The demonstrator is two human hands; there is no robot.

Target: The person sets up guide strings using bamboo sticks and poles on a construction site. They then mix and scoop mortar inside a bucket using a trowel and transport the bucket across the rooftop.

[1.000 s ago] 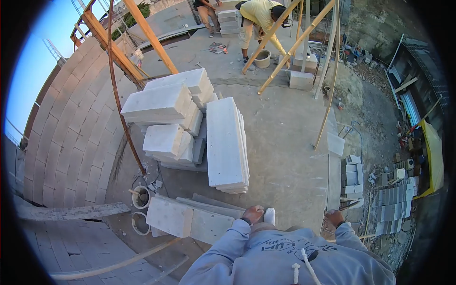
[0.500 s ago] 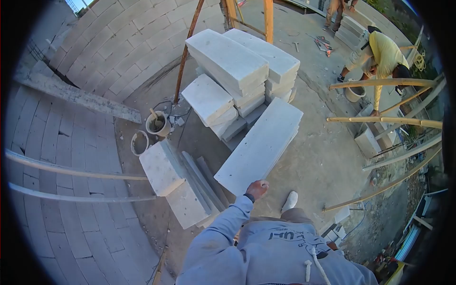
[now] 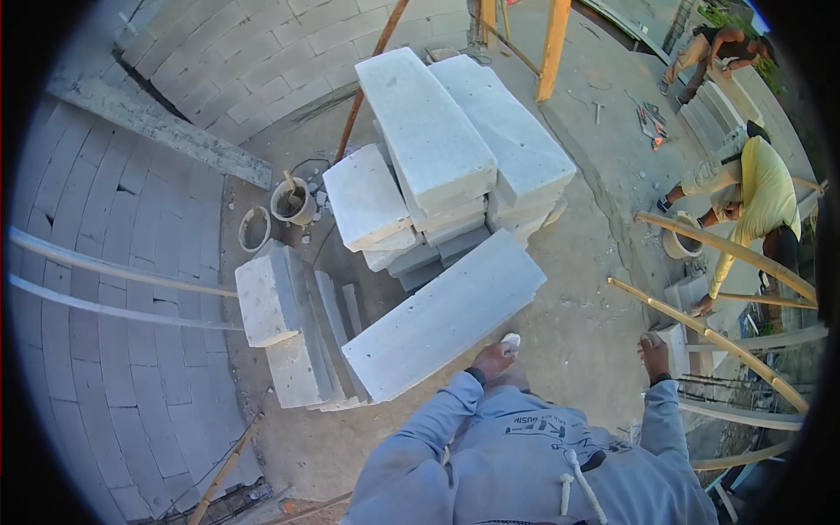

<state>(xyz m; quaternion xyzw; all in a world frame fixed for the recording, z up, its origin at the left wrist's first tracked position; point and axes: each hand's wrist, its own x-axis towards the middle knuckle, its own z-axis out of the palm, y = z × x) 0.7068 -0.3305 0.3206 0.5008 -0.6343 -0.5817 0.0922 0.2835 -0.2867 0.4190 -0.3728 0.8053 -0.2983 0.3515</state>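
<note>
My left hand [image 3: 496,360], its fingers curled, hangs in front of my body near the lower edge of a long white block [image 3: 446,315], apart from it. A white shoe tip [image 3: 512,340] shows just beyond that hand. To the right, my right hand [image 3: 653,357] is raised with its fingers curled in. I see nothing held in either hand. Behind the long block rises a stack of large white blocks [image 3: 429,131]. More white blocks [image 3: 293,306] stand to the left, with thin slabs leaning beside them.
Two buckets [image 3: 292,201] sit by the left wall [image 3: 131,306]; one has a tool in it. A worker in a yellow shirt [image 3: 770,188] bends over blocks at right, near another bucket [image 3: 682,236]. Wooden poles [image 3: 709,325] cross the right side. Tools [image 3: 652,122] lie on the floor.
My view has turned and shifted, so the stacked blocks sit differently. My right hand has come into view at the right. My left hand stays low, apart from the long block.
</note>
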